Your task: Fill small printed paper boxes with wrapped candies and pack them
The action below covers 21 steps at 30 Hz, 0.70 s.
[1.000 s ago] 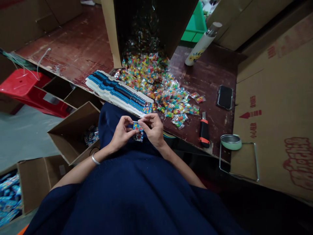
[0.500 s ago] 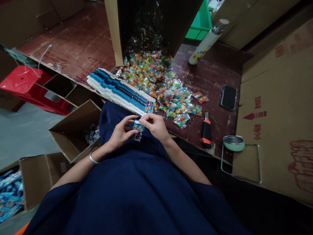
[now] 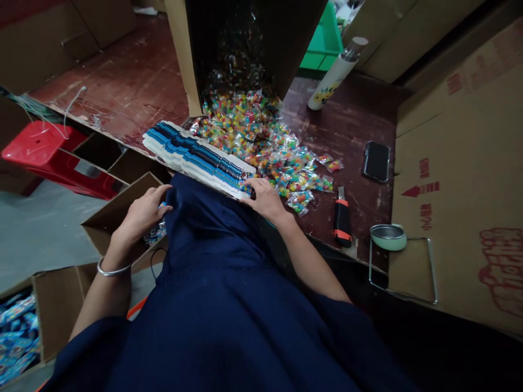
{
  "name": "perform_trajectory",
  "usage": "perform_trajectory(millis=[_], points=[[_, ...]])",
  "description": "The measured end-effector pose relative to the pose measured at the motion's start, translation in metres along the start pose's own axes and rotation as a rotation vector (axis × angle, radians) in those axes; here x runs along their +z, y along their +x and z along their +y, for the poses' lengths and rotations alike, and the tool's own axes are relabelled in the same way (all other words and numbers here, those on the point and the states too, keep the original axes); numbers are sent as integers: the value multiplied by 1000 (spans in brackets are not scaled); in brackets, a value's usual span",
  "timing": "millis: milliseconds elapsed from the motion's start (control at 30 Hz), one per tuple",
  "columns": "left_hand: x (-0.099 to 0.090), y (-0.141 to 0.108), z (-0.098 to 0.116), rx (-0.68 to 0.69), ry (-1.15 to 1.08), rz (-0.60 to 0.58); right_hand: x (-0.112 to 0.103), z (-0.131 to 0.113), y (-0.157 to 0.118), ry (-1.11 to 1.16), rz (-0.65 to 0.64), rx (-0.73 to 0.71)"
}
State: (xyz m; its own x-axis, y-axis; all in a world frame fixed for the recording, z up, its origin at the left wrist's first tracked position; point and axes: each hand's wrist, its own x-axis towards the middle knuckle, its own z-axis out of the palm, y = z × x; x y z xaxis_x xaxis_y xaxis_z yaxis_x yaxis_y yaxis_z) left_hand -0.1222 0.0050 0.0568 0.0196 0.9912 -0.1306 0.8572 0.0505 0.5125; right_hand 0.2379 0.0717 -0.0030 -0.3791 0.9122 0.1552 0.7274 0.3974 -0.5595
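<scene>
My left hand (image 3: 141, 216) hovers over an open cardboard box (image 3: 98, 220) on the left, with thumb and fingers apart and nothing between them. Small blue packs (image 3: 156, 233) lie inside that box. At the near right end of a long overlapping row of flat blue-and-white cartons (image 3: 192, 155), my right hand (image 3: 267, 201) pinches the end carton between thumb and fingers. The row lies along the table edge. Just beyond it spreads a heap of clear sachets of colourful candies (image 3: 245, 122), spilling from a tipped carton (image 3: 180, 49).
An orange-and-black utility knife (image 3: 342, 220), blade out, a phone (image 3: 376, 161) and a white bottle (image 3: 337, 76) are on the table (image 3: 122, 65). A green cup (image 3: 388, 238) sits in a metal holder at right. A red stool (image 3: 41, 147) and a box of blue packs (image 3: 18, 332) are at left.
The small blue carton held between both hands is gone from them. My left hand has moved left over the box and opened. My right hand has reached to the row's end.
</scene>
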Motion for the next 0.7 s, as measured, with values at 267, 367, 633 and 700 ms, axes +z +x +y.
perform_trajectory(millis=[267,367,633,700], points=[[45,8,43,22,-764,-257,-3,1,-15,4,140,-144],[73,15,71,-103,-1199,-373,-2,-16,-30,-27,438,-281],[101,23,97,-150,-1678,-473,7,-65,-57,162,396,-637],[97,20,94,-105,-1624,-496,1,-67,-54,236,317,-492]])
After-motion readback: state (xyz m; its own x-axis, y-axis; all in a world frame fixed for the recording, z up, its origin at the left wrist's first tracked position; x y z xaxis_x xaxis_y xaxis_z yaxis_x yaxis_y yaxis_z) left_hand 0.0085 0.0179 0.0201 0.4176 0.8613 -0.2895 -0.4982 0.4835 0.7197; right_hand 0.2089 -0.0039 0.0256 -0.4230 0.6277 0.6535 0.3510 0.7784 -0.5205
